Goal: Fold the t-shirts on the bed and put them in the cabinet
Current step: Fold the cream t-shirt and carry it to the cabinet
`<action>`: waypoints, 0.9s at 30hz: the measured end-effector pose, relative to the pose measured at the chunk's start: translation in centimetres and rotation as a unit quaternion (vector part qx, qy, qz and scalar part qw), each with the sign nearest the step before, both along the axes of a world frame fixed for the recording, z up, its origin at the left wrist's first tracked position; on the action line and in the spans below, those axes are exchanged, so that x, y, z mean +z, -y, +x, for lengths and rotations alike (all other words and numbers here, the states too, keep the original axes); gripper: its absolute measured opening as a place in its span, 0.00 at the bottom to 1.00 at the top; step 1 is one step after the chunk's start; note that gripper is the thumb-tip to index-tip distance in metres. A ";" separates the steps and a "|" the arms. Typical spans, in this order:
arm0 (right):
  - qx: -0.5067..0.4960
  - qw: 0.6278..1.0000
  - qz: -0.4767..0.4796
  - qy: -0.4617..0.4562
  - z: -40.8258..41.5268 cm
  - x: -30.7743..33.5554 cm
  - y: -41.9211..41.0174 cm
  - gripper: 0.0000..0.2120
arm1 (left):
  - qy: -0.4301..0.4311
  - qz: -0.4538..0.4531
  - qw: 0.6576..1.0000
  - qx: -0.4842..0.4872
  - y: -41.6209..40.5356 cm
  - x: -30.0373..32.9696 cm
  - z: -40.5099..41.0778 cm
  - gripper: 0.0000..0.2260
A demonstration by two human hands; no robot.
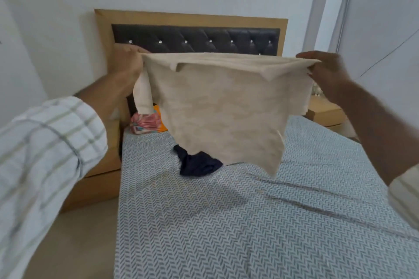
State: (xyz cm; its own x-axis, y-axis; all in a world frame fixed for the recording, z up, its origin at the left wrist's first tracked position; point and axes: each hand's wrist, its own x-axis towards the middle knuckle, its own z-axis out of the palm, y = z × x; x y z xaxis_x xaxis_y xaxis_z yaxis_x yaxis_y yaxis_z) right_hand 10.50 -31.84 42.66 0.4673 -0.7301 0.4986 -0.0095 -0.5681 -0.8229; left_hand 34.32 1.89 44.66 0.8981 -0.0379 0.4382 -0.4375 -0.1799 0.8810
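A beige t-shirt (222, 108) hangs spread in the air above the bed (249, 222). My left hand (127, 61) grips its top left corner and my right hand (326, 68) pinches its top right corner, so the top edge is stretched flat. One sleeve dangles below my left hand. The lower hem hangs loose just over the patterned sheet. A crumpled dark navy t-shirt (199, 163) lies on the bed behind the beige one, partly hidden by it.
A pink patterned cloth (145, 123) and something orange lie at the head of the bed. The padded black headboard (195, 38) stands against the wall. A wooden bedside table (326, 111) is at the right, wooden furniture at the left.
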 end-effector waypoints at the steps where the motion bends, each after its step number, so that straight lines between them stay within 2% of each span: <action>1: 0.006 1.000 -0.021 -0.016 -0.8 -0.9 -0.3 0.22 | 0.004 0.026 1.000 0.000 -0.6 -1.0 -0.5 0.16; 4: 0.008 0.995 -0.047 -0.083 -3.8 -4.9 -1.4 0.19 | 0.004 0.085 0.996 0.009 -2.4 -5.0 -2.8 0.17; 6: 0.006 0.991 -0.026 -0.130 -6.1 -8.9 -1.8 0.17 | -0.012 0.137 0.990 0.013 -3.6 -8.5 -4.5 0.16; 9: 0.010 0.970 -0.004 -0.245 -9.7 -17.0 -2.1 0.14 | -0.033 0.268 0.962 -0.023 -5.9 -15.5 -7.6 0.12; 11: 0.029 0.953 -0.006 -0.303 -12.3 -22.5 -3.1 0.14 | -0.073 0.355 0.929 -0.079 -7.5 -20.9 -9.1 0.15; 14: 0.060 0.918 -0.003 -0.392 -16.2 -30.4 -5.4 0.16 | -0.127 0.475 0.857 -0.155 -10.1 -29.0 -12.2 0.18; 18: 0.081 0.874 0.025 -0.479 -21.1 -38.0 -8.3 0.18 | -0.177 0.545 0.793 -0.207 -13.3 -37.4 -17.0 0.15; 21: 0.095 0.848 0.050 -0.519 -24.9 -42.0 -10.6 0.19 | -0.215 0.574 0.753 -0.240 -15.3 -41.7 -20.1 0.17; 24: 0.126 0.825 0.014 -0.550 -28.1 -44.4 -13.1 0.17 | -0.195 0.618 0.717 -0.255 -17.0 -44.3 -22.9 0.17; 25: 0.147 0.810 -0.002 -0.568 -29.1 -45.0 -14.0 0.20 | -0.192 0.638 0.695 -0.270 -17.6 -45.1 -23.8 0.18; 27: 0.197 0.775 -0.040 -0.599 -30.3 -45.8 -14.9 0.31 | -0.179 0.673 0.652 -0.300 -18.5 -46.3 -25.1 0.19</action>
